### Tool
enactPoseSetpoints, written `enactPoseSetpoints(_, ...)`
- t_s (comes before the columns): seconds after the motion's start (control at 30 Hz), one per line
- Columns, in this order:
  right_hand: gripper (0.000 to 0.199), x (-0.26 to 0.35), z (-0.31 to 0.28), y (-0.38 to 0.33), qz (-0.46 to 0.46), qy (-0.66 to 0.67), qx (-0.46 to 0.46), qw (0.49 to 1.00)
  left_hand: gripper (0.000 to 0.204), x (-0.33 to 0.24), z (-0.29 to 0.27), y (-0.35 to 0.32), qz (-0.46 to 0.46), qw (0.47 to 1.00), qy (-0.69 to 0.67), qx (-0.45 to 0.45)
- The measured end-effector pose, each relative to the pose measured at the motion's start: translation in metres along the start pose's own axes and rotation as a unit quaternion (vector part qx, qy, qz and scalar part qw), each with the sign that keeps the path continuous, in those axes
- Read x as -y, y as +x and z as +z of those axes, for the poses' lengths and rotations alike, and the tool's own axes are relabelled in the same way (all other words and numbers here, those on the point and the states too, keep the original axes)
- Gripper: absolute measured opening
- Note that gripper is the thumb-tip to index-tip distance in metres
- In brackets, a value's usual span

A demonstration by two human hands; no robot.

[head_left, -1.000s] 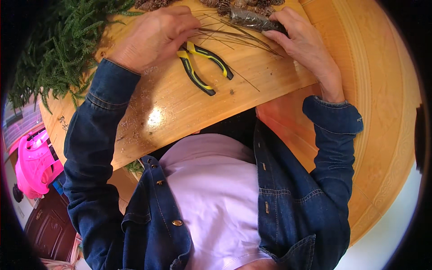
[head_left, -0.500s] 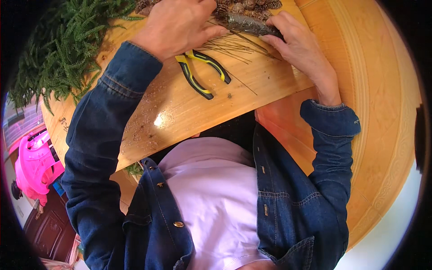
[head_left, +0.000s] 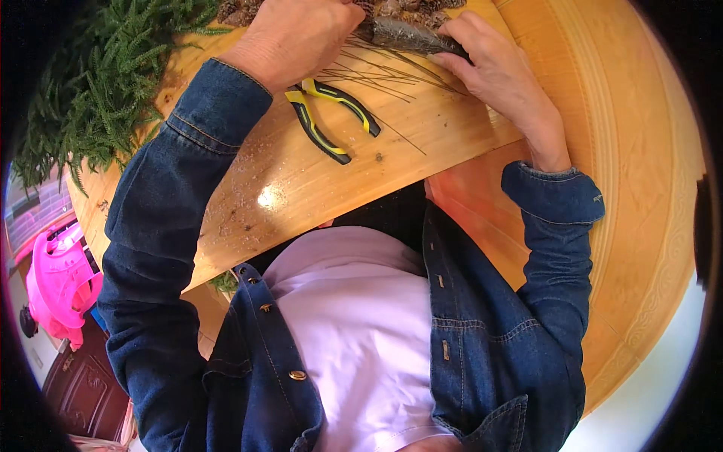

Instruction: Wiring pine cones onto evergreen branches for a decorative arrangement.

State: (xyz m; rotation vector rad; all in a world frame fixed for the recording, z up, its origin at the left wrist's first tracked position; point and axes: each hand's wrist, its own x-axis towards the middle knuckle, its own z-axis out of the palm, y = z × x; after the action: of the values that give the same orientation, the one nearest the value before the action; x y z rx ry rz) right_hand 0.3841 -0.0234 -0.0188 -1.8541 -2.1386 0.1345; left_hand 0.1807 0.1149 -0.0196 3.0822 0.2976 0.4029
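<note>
While the person is leaning over a wooden board [head_left: 316,188], the left hand [head_left: 297,34] is reaching to the top edge of the view, its fingers running out of sight, so whether it is gripping anything cannot be told. The right hand [head_left: 497,71] is lying with curled fingers on a grey-brown cone-like piece [head_left: 403,34] at the far end of the board, pressing on it. Thin dry stems [head_left: 376,71] are lying spread between the two hands. Yellow-and-black pliers [head_left: 327,117] are resting just beside the left wrist, handles parted. Green fern-like sprigs [head_left: 98,98] are lying at the board's left end.
</note>
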Motion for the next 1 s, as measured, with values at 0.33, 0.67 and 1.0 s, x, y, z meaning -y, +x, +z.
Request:
enactPoseSetpoints(0.33,0.019,0.006,-0.009,0.000,-0.033,0.106,0.004,0.994,0.010,0.004,-0.019,-0.017,-0.050,0.998,-0.028,0.014)
enactPoseSetpoints(0.67,0.017,0.007,-0.008,0.001,-0.047,0.109,-0.010,0.993,0.013,0.037,-0.007,-0.060,-0.020,1.000,-0.004,-0.024)
enactPoseSetpoints(1.0,0.017,0.005,-0.006,-0.001,-0.022,0.098,0.009,0.995,0.012,0.041,-0.012,-0.079,-0.046,0.998,0.003,-0.046)
